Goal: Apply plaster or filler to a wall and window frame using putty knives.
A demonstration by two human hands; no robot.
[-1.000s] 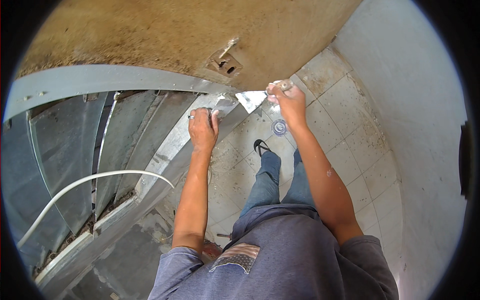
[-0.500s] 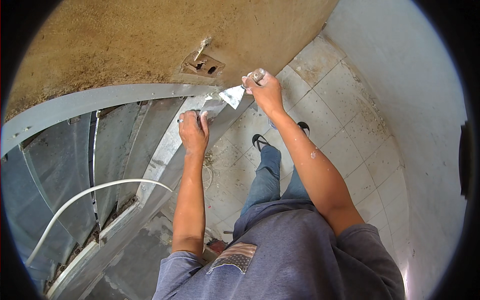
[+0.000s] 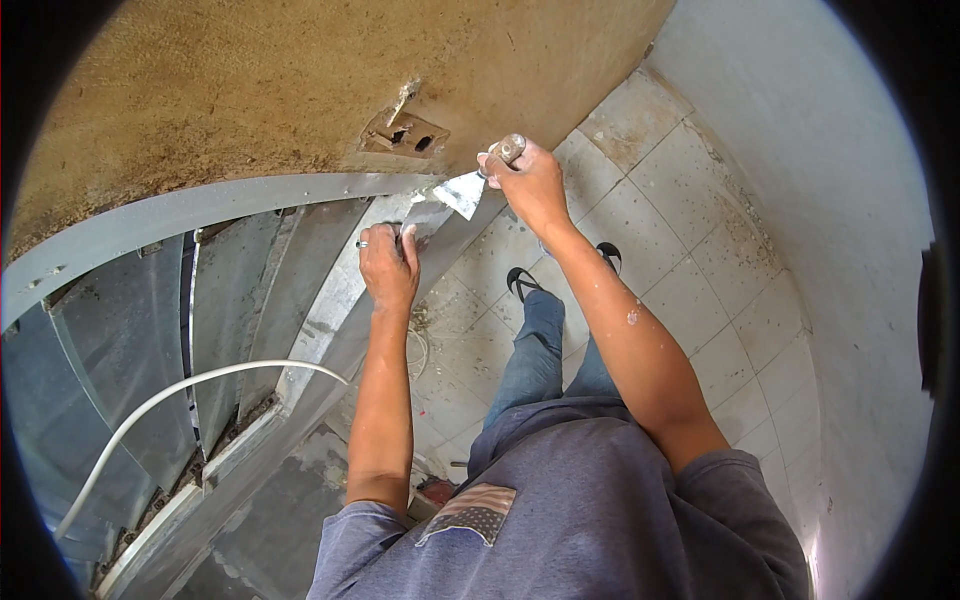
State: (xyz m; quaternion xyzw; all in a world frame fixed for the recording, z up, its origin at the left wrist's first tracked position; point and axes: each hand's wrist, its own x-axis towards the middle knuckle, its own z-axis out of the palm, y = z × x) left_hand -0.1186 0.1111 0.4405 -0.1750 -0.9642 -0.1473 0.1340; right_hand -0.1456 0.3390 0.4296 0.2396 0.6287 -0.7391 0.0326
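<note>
While the right hand [image 3: 530,180] wraps its grip around the handle of a putty knife [image 3: 470,185], the blade points left and lies against a second flat blade [image 3: 425,215] just beside it. The left hand [image 3: 388,268] holds that second blade, fingers pressed around its near end; a ring sits on one finger. Both tools are far from the body, close under the tan rough wall [image 3: 300,80]. Just beyond the blades, a rectangular recess [image 3: 405,133] is cut into that wall. To the left, a grey metal frame [image 3: 200,210] with angled panels curves along the wall, and a white cable [image 3: 170,395] arcs across it. Below, near the right, lie pale floor tiles [image 3: 700,290], dusty and speckled. A black sandal [image 3: 520,282] shows on the tiles, partly hidden by the jeans [image 3: 545,350].
</note>
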